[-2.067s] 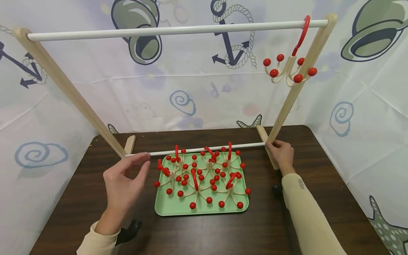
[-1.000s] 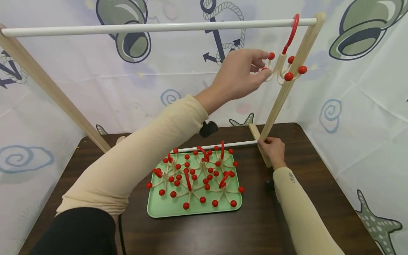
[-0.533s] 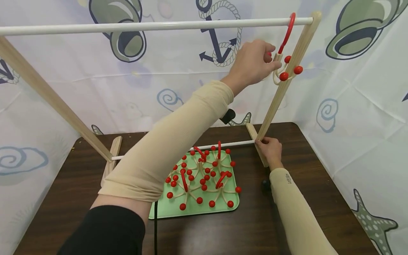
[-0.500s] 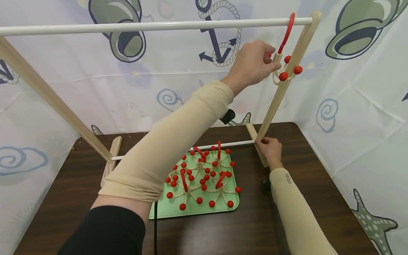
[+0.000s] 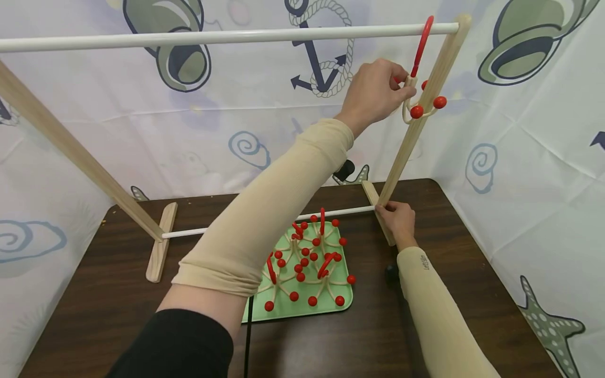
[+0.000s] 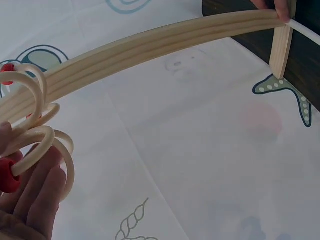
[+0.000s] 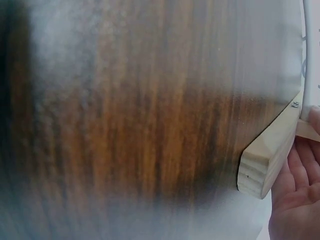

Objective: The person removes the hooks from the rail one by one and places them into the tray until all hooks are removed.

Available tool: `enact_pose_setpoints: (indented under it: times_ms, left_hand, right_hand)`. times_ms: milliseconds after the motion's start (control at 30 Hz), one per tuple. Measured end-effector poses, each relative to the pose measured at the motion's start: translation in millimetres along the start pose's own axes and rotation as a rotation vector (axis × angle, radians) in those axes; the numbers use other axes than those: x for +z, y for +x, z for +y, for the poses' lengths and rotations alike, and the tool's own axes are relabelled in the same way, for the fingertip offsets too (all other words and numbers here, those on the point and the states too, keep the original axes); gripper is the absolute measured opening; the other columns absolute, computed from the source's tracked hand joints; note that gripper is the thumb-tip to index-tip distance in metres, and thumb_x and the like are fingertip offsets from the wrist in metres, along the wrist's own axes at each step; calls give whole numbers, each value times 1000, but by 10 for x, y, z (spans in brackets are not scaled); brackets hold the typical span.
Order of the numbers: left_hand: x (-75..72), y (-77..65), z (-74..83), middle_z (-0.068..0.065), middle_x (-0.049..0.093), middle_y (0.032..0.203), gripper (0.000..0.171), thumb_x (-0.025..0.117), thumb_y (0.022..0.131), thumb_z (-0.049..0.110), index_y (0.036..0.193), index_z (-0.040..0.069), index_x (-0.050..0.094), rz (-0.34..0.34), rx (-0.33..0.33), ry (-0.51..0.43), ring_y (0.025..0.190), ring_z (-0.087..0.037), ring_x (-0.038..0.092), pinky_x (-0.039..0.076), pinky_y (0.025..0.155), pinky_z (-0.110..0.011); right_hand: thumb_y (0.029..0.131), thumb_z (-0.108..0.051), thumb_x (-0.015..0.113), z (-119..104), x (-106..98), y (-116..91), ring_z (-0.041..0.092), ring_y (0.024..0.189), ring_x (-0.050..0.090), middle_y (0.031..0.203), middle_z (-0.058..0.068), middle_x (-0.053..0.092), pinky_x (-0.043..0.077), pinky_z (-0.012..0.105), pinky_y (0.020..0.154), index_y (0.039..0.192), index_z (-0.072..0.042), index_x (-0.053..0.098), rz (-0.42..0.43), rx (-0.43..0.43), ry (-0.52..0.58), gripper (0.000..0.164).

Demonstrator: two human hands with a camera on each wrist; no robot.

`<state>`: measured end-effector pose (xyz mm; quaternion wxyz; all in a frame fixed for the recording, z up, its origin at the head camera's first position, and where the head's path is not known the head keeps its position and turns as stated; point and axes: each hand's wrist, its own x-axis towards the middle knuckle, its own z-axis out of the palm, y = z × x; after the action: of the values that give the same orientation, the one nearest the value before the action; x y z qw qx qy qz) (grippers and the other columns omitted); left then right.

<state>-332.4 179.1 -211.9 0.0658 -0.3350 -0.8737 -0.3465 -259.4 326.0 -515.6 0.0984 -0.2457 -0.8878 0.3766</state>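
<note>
A cream hanger with several curved arms, red ball tips and a red hook (image 5: 420, 48) hangs on the upper white rod (image 5: 264, 35), near its right end. My left hand (image 5: 375, 92) pinches the hanger's body from the left and hides some of its arms. The left wrist view shows the curved arms (image 6: 70, 172) against the fingers of the left hand (image 6: 37, 205). My right hand (image 5: 400, 223) grips the foot of the rack's right wooden post (image 5: 410, 139), by the end of the lower rod. In the right wrist view its fingers lie behind the wooden foot (image 7: 272, 150).
A green tray (image 5: 302, 314) holding several similar hangers stands on the dark table (image 5: 94, 315), partly behind my left forearm. The rack's left post (image 5: 80, 152) slants up on the left. A patterned cloth (image 5: 165, 136) encloses the table.
My left hand has risen from beside the tray's left edge to the hanging hanger and taken hold of it. The right hand keeps its grip. The head view has shifted slightly.
</note>
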Motion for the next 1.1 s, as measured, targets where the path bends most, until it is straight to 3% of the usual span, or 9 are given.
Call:
enact_pose_setpoints:
  times_ms: [300, 600, 867, 1100]
  left_hand:
    - [-49, -19, -65, 5, 71, 98, 23, 64, 96, 29, 113, 17, 74, 62, 10, -24, 89, -5, 61, 44, 69, -19]
    - [-179, -102, -28, 7, 73, 92, 20, 64, 95, 28, 108, 18, 75, 112, 80, 7, 81, -2, 63, 43, 65, -19]
    - [-266, -367, -49, 7, 74, 91, 20, 65, 95, 28, 108, 17, 75, 110, 143, 43, 80, -1, 63, 43, 68, -19]
    - [-311, -735, -153, 4, 74, 93, 24, 67, 93, 25, 112, 12, 74, 92, 207, -5, 79, -1, 65, 45, 72, -18]
  right_hand:
    - [93, -36, 67, -15, 5, 6, 34, 100, 63, 113, 18, 69, 52, 48, 83, 121, -6, 70, -4, -16, -9, 41]
    - [93, -36, 67, 12, -8, 14, 35, 103, 62, 113, 17, 69, 51, 49, 84, 121, -6, 71, -1, -20, -12, 41]
    - [93, -38, 67, 17, 7, 13, 35, 105, 62, 116, 17, 68, 51, 49, 87, 123, -7, 69, -18, -2, -10, 44]
    - [92, -36, 66, 14, 13, 13, 36, 107, 61, 118, 18, 67, 50, 49, 88, 124, -7, 69, -4, -3, -9, 43]
